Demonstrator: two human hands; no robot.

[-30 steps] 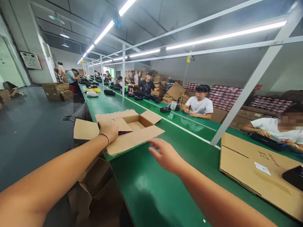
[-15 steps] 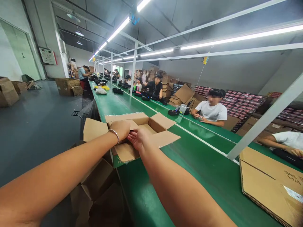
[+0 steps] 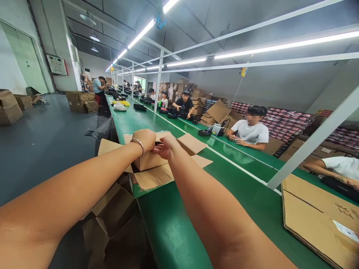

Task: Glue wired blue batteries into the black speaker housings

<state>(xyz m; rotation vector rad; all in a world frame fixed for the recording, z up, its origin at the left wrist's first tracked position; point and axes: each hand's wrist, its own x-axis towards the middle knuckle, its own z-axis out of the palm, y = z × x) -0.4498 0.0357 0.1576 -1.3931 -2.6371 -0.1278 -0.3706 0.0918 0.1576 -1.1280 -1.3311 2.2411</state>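
An open cardboard box (image 3: 153, 178) with its flaps spread stands on the green workbench in front of me. My left hand (image 3: 146, 141) is above it, fingers curled downward and their tips hidden. My right hand (image 3: 166, 147) is beside it, fingers bent and pointing toward the left hand. A small dark thing shows between the two hands, too covered to name. Below the hands, a plain brown cardboard face (image 3: 151, 161) rises inside the box; whether it is a smaller carton or a divider I cannot tell. The hands hide most of the box's inside.
Flattened cardboard (image 3: 316, 216) lies at the right, near a slanted white post (image 3: 311, 142). Open cartons (image 3: 114, 209) sit below the bench's left edge. Across the bench a person in a white shirt (image 3: 251, 130) works near black cases (image 3: 204, 133). A clear bag (image 3: 119, 107) lies farther along.
Both hands have risen slightly out of the box. The brown cardboard face beneath them has come into view, and more of the near flap shows. A far co-worker in black has shifted posture.
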